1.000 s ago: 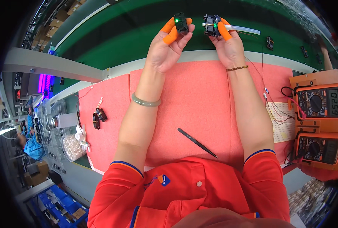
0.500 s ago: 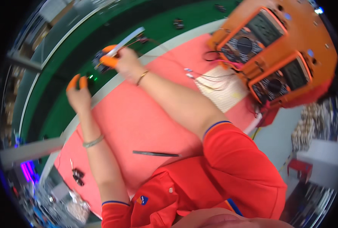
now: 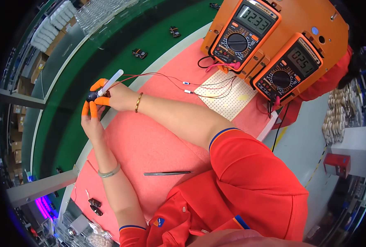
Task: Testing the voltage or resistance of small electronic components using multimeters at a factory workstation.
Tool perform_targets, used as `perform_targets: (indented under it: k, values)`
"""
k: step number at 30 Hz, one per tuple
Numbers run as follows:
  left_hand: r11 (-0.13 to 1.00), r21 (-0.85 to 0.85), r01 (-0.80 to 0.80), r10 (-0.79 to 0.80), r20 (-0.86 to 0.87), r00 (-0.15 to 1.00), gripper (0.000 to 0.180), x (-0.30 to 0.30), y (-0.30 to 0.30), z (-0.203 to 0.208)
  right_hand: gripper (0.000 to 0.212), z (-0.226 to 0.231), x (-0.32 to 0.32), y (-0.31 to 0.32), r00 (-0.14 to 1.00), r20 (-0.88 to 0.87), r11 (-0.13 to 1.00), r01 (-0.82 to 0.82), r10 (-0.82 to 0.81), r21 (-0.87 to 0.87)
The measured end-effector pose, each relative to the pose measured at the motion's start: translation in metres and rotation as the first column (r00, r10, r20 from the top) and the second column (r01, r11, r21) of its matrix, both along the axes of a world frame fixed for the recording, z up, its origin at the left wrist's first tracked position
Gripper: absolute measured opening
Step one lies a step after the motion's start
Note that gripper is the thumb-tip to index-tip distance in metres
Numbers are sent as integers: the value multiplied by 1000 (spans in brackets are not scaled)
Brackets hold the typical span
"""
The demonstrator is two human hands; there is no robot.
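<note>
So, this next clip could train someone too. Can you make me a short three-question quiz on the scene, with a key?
1. True or false: the black tweezers lie on the pink mat.
2. Multiple choice: the right hand holds a dark part. What colour are its finger covers? A) white B) blue C) orange
3. Count: how many multimeters are mounted on the orange stand?

Key:
1. True.
2. C, orange.
3. Two, side by side.
</note>
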State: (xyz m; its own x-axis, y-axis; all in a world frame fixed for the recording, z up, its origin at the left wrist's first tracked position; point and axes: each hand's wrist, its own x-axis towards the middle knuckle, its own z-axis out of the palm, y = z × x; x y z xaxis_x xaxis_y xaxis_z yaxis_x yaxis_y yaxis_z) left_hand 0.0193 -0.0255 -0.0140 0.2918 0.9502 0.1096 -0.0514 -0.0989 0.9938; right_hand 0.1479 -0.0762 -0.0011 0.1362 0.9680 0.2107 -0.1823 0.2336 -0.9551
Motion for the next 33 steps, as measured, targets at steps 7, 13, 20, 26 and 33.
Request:
perform_targets:
  k: [7,13,20,26,33]
  values:
    - [1000,2,24,-24,-8,1000,27,-6,4,2,35,-3,0,0,993,116,1000,-17,14,19]
    - [999,-47,12,-12,1,1000,26,-4,2,5,40,-11,-1,3,998,57,998,-42,39,52]
    - [1000,-18,-24,24,-17,1000,27,-4,2,3,41,-8,-2,1,997,55,999,-45,44,4]
    - [999,11,37,-38,48,998,27,-2,1,2,41,-3,1,-1,999,41,1000,16,-16,-1]
    - [988,-90,125,-118,78,990,29,-11,12,-2,34,-6,-1,4,998,17,997,62,-61,-36]
